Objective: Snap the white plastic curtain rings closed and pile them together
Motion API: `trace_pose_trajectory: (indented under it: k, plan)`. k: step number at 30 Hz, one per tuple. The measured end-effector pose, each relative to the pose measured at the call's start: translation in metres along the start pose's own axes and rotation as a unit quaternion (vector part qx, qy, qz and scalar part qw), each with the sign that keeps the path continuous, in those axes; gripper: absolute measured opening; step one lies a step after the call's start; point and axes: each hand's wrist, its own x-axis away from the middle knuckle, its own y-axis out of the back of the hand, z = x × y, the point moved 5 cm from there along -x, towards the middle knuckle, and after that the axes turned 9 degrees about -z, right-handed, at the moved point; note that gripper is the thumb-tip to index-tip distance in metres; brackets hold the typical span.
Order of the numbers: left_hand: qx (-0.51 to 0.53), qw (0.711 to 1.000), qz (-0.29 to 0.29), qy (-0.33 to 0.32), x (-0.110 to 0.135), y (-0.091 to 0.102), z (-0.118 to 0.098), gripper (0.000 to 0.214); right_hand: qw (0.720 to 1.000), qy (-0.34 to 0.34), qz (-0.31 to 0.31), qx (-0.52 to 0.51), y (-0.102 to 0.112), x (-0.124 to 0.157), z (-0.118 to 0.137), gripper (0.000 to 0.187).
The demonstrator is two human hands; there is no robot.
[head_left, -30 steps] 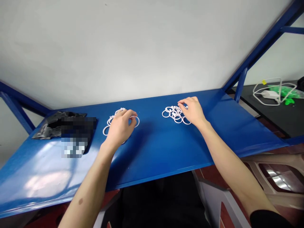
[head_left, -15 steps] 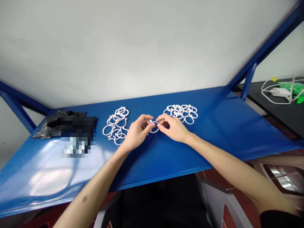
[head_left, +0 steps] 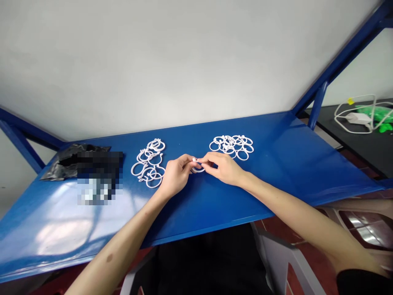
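Between my two hands is a white plastic ring [head_left: 199,169], the kind used to hang a shower curtain. My left hand [head_left: 179,172] pinches its left side with thumb and forefinger, where a small white knob shows. From the right, my right hand [head_left: 222,166] pinches the ring near the same spot, fingertips close to those of the left. Fingers hide much of the ring. To the left of my left hand lies a loose pile of open-looking white rings [head_left: 150,162]. Beyond my right hand sits a second pile of white rings [head_left: 235,144], which look closed.
The blue table [head_left: 199,209] carries everything and meets a pale wall at its back. A crumpled black plastic bag [head_left: 67,162] lies at left beside a pixelated patch. On a dark table at far right are a white charger with cable [head_left: 359,119] and a green bag [head_left: 376,112].
My fingertips have drawn together at the ring's top, and both hands pinch it more tightly. The ring is now more hidden. The view has shifted slightly.
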Motion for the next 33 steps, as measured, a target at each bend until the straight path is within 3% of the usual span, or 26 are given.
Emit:
trace_pose_trajectory:
  k: [4,8,10,12,14,16,19,27,33]
  plan:
    - [-0.037,0.999,0.011,-0.020,-0.001,-0.004,-0.001,0.022,0.999,0.041,0.006,0.009,-0.004,-0.002,0.004,0.016]
    - [-0.095,0.991,-0.024,-0.087,-0.014,0.010,-0.007,0.033,0.993,0.037,-0.086,0.073,0.014,-0.012,-0.010,0.020]
    - [-0.191,0.966,-0.109,-0.140,-0.021,0.029,-0.005,0.037,0.978,-0.016,-0.154,0.136,0.037,-0.018,-0.030,0.020]
    - [-0.307,0.926,-0.162,-0.151,-0.027,0.045,0.006,0.040,0.953,-0.099,-0.213,0.192,0.065,-0.019,-0.056,0.018]
    - [-0.390,0.897,-0.170,-0.117,-0.031,0.058,0.022,0.041,0.925,-0.168,-0.236,0.244,0.090,-0.018,-0.079,0.014]
    - [-0.427,0.887,-0.151,-0.091,-0.034,0.064,0.035,0.037,0.898,-0.220,-0.252,0.285,0.108,-0.014,-0.096,0.011]
    - [-0.430,0.888,-0.135,-0.091,-0.034,0.065,0.039,0.028,0.887,-0.257,-0.244,0.295,0.116,-0.010,-0.112,0.011]
    - [-0.363,0.914,-0.165,-0.073,-0.035,0.070,0.030,0.020,0.919,-0.210,-0.162,0.291,0.098,-0.010,-0.124,0.020]
    - [-0.219,0.950,-0.202,-0.093,-0.031,0.073,0.011,0.023,0.909,-0.201,-0.200,0.307,0.103,-0.012,-0.113,0.022]
